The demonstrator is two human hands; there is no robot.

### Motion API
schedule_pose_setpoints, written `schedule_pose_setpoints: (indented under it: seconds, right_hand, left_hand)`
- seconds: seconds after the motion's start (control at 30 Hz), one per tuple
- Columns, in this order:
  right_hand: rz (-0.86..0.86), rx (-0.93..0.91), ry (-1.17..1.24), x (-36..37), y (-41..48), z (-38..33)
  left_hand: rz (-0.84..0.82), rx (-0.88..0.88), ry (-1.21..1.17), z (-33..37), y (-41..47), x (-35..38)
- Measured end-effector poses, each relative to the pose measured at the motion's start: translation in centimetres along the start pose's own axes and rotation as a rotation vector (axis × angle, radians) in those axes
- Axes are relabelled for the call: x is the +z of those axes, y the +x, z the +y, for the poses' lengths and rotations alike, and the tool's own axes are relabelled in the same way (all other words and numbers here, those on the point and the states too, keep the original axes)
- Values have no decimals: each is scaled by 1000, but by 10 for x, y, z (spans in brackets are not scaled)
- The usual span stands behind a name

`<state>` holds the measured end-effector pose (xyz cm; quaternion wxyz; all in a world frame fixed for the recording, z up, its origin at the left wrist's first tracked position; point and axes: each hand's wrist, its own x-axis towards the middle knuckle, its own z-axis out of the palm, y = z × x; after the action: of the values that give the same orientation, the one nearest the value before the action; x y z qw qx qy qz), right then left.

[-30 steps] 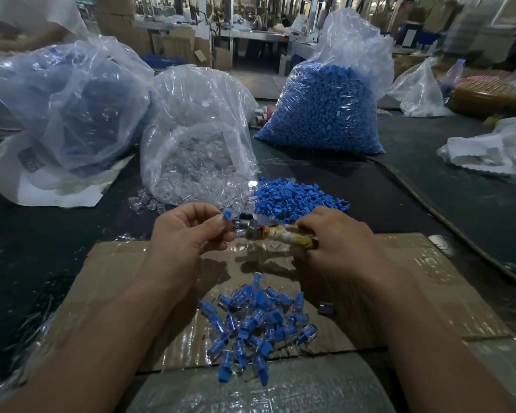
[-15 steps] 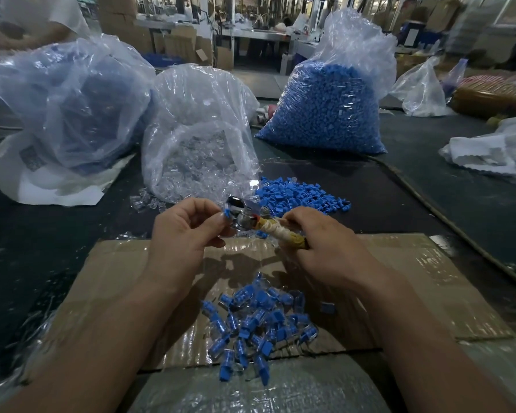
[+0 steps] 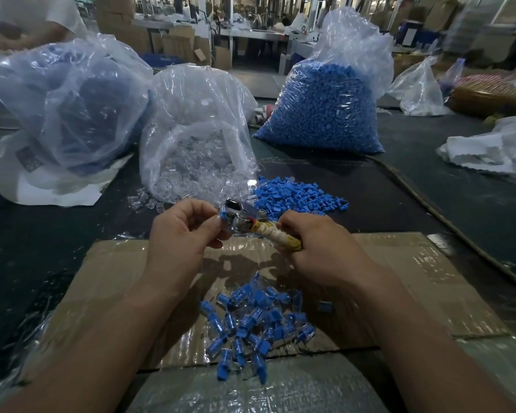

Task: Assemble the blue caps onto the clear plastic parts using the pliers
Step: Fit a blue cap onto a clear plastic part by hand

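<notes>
At the back of the bench, a big bag of blue caps point(image 3: 319, 108) and a bag of clear plastic parts point(image 3: 197, 156) sit nearly full, so most of the job looks left to do. Nearer, on the cardboard sheet point(image 3: 108, 269), a small heap of capped pieces point(image 3: 256, 320) is done. Above it, the right hand point(image 3: 319, 248) wraps the taped handles of the pliers point(image 3: 251, 222), whose long axis runs leftward and slightly up, nose toward the left hand point(image 3: 182, 234), which pinches one blue-capped part point(image 3: 223, 216) at the jaws
</notes>
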<state>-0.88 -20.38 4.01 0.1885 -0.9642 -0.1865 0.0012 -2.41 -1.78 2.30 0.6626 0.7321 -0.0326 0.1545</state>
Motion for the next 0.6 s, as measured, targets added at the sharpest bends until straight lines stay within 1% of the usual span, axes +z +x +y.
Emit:
schedule_pose_setpoints:
  seconds: [0.27,0.4,0.6]
  right_hand:
    - [34,-3,-37,1,0,-1]
    - [59,-11,-16,4,1,-1]
    - [14,6,20,2,1,3]
  left_hand:
    - [17,-3,-10,0,1,-1]
    - [25,-17,-8,0,1,-1]
    - [74,-22,-25,2,0,-2]
